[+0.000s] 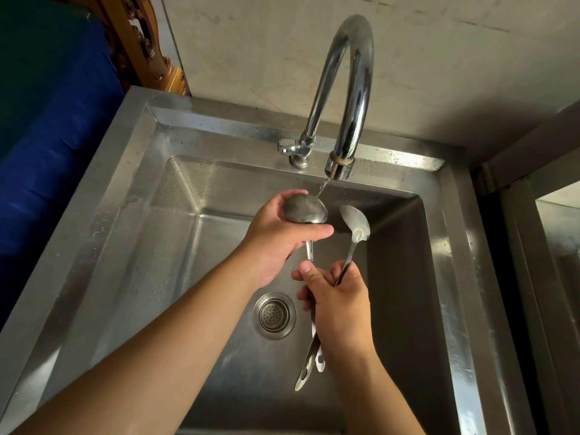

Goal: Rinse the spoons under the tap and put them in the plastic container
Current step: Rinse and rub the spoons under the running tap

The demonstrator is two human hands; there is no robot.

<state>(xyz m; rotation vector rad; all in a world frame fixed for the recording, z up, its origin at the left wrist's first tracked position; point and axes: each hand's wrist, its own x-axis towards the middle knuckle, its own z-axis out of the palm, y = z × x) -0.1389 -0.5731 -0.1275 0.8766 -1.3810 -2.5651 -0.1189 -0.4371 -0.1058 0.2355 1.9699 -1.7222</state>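
Note:
My right hand [337, 304] grips the handles of two steel spoons over the sink. The large spoon [306, 209] has its bowl turned back-up under a thin stream of water from the curved tap [351, 89]. My left hand [276, 238] cups that bowl, with the thumb pressed along its lower edge. The smaller spoon [356, 222] stands to the right of the stream, bowl facing me. Both handle ends stick out below my right hand. No plastic container is in view.
The steel sink [131, 196] has a round drain strainer [274, 315] under my forearms. The tap lever [287, 147] sits on the back rim. A blue surface lies to the left. Another steel unit stands at the right edge.

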